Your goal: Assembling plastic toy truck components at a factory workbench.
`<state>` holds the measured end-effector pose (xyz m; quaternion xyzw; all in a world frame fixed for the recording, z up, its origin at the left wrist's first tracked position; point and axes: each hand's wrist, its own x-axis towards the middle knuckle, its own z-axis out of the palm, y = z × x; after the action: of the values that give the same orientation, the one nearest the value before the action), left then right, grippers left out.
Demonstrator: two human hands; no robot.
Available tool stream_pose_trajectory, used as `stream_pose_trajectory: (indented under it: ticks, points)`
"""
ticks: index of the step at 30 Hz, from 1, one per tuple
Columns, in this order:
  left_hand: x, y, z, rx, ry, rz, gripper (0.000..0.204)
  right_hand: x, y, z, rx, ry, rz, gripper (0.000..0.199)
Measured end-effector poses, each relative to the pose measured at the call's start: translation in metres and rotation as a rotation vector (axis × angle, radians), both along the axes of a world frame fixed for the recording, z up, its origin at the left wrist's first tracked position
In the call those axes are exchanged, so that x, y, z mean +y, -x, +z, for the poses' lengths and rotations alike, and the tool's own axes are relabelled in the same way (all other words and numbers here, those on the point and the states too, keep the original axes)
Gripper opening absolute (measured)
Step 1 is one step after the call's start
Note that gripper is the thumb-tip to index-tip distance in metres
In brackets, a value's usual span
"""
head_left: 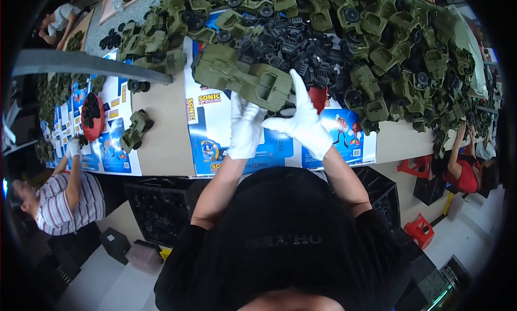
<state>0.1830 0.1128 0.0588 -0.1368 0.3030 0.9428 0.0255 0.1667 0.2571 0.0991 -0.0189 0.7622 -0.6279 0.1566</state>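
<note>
In front of me an olive-green toy truck body point(250, 77) is raised over the table, tilted, with its open cab toward the right. My left hand point(244, 129), in a white glove, is closed on its underside; the fingertips are hidden behind it. My right hand point(306, 122), also gloved, is at the truck's right end. Its thumb and index finger are spread wide, the index finger lying along the edge of the body; I cannot tell how firmly it touches. Just behind that hand shows part of a red dish point(318, 99).
Beyond my hands lie a heap of small black plastic parts point(293, 47) and piles of green truck bodies point(388, 47). Printed blue-and-white sheets point(258, 155) cover the table. A grey curved bar point(97, 63) crosses at left. Co-workers sit left point(70, 198) and right point(468, 171). Black crates point(161, 211) stand below.
</note>
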Motion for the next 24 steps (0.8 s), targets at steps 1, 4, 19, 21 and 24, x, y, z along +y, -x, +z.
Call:
stream_pose_trajectory:
  ticks: [1, 4, 19, 21, 24]
  points:
    - [0.004, -0.008, 0.005, -0.033, 0.136, 0.005, 0.059, -0.009, -0.008, -0.007, 0.139, 0.066, -0.029, 0.109]
    - [0.011, -0.031, -0.011, 0.085, 0.403, -0.001, 0.06, -0.009, -0.019, -0.01, -0.324, 0.643, -0.201, 0.096]
    - [-0.016, -0.048, 0.013, 0.1, 0.622, -0.421, 0.042, 0.056, -0.031, -0.061, -0.51, 0.886, -0.366, 0.032]
    - [-0.021, -0.041, 0.006, 0.144, 0.688, -0.451, 0.035, 0.069, 0.001, -0.003, -0.372, 0.745, -0.575, 0.029]
    - [-0.033, -0.024, -0.019, 0.016, 0.679, -0.394, 0.032, 0.139, 0.061, 0.054, -0.005, 0.686, -0.709, 0.029]
